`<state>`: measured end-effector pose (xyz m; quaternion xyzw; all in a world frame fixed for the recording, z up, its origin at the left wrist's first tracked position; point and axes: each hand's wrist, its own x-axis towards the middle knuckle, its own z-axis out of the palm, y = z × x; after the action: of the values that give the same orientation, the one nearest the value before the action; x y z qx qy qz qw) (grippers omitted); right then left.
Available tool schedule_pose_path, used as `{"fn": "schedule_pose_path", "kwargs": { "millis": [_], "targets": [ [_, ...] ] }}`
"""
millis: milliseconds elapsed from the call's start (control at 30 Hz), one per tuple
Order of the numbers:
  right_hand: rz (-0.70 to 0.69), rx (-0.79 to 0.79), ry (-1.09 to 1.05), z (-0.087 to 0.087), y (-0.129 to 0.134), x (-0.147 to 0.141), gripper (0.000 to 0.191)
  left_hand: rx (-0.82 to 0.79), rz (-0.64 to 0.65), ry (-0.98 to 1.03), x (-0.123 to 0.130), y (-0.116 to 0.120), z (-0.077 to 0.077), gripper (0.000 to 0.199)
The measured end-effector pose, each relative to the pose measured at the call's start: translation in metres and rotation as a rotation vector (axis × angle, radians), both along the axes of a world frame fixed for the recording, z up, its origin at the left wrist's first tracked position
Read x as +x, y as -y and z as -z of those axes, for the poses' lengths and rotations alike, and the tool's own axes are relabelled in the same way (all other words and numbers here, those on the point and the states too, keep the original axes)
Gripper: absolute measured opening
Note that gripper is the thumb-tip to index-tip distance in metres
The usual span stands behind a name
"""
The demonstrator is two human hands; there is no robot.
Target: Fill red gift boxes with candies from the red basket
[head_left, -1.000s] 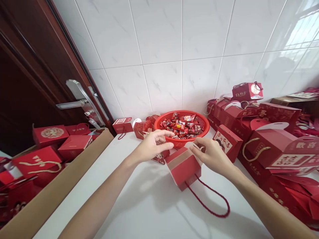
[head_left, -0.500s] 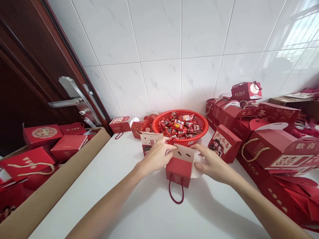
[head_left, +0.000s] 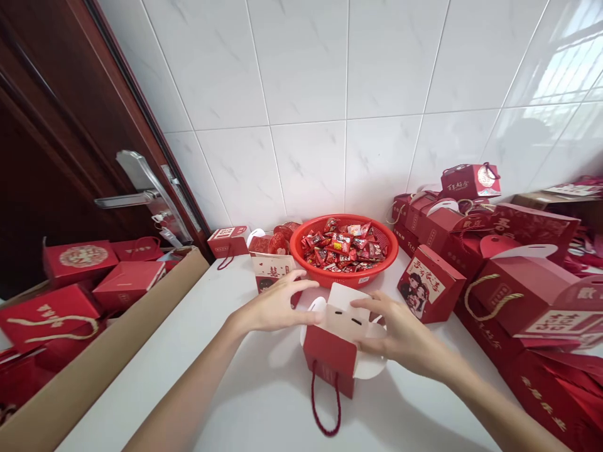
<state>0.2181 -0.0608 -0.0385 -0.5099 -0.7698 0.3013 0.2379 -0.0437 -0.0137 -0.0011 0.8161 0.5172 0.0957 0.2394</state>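
The person's left hand [head_left: 276,302] is open, its fingers spread and pointing right, with the fingertips [head_left: 311,302] at a rounded white tab on the left of a red gift box [head_left: 328,357]; from here I can't quite tell whether they touch it or sit just beside it. The right hand [head_left: 398,333] lies across the box's cream inner flap [head_left: 345,317], fingers extended and not clenched, though its grip, if any, is hard to judge. The box stands on the white counter [head_left: 141,358] at the near edge of the work area, between the two hands, its red face toward the person; a twisted red cord handle [head_left: 325,403] hangs from that face onto the counter. Just past the left hand stands an open gift box with a cream panel [head_left: 268,271]; beyond it, against the white wall tiles [head_left: 301,138], sits a red plastic basket [head_left: 343,277] heaped with red-wrapped sweets [head_left: 343,248]. To the right, a small box printed with a couple [head_left: 429,282] stands near the basket, and many more red gift boxes [head_left: 513,295] are piled beyond it; to the left, a cardboard carton [head_left: 113,351] holds further red boxes [head_left: 127,282], beside a dark wood door [head_left: 47,163] with a steel lever handle [head_left: 136,198].
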Motion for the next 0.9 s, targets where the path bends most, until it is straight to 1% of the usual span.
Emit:
{"fn": "schedule_pose_path", "kwargs": {
  "millis": [67, 167, 233, 267, 333, 367, 400, 467, 533, 633, 767, 900],
  "targets": [
    [0.071, 0.010, -0.024, 0.004, 0.006, -0.005, 0.048, -0.005, -0.055, 0.014, -0.009, -0.003, 0.001, 0.074],
    [0.125, 0.059, -0.058, 0.011, 0.011, -0.010, 0.039, 0.025, -0.051, 0.134, -0.019, -0.006, 0.001, 0.069],
    [0.160, 0.094, -0.065, 0.013, 0.012, -0.011, 0.033, 0.034, 0.004, 0.201, -0.022, -0.005, -0.002, 0.060],
    [0.182, 0.105, -0.064, 0.014, 0.012, -0.012, 0.031, 0.026, 0.045, 0.209, -0.023, -0.004, -0.004, 0.051],
    [0.214, 0.109, -0.056, 0.014, 0.010, -0.012, 0.032, -0.005, 0.134, 0.168, -0.021, -0.001, -0.008, 0.032],
    [0.220, 0.104, -0.048, 0.014, 0.010, -0.011, 0.032, -0.021, 0.172, 0.129, -0.018, 0.001, -0.009, 0.029],
    [0.219, 0.095, -0.036, 0.014, 0.010, -0.011, 0.032, -0.029, 0.198, 0.088, -0.016, 0.002, -0.010, 0.032],
    [0.213, 0.074, 0.012, 0.014, 0.010, -0.009, 0.034, -0.013, 0.200, 0.024, -0.009, 0.003, -0.008, 0.046],
    [0.213, 0.048, 0.095, 0.014, 0.012, -0.008, 0.041, 0.025, 0.156, 0.006, -0.002, 0.001, -0.001, 0.057],
    [0.183, -0.012, 0.229, 0.014, 0.015, -0.006, 0.055, 0.073, 0.050, 0.059, 0.007, -0.003, 0.016, 0.063],
    [0.084, -0.100, 0.294, 0.008, 0.014, -0.006, 0.054, 0.057, -0.076, 0.170, 0.012, -0.005, 0.038, 0.059],
    [0.059, -0.121, 0.390, -0.005, 0.007, -0.004, 0.055, 0.109, -0.130, 0.294, 0.012, -0.010, 0.051, 0.053]
  ]
}}
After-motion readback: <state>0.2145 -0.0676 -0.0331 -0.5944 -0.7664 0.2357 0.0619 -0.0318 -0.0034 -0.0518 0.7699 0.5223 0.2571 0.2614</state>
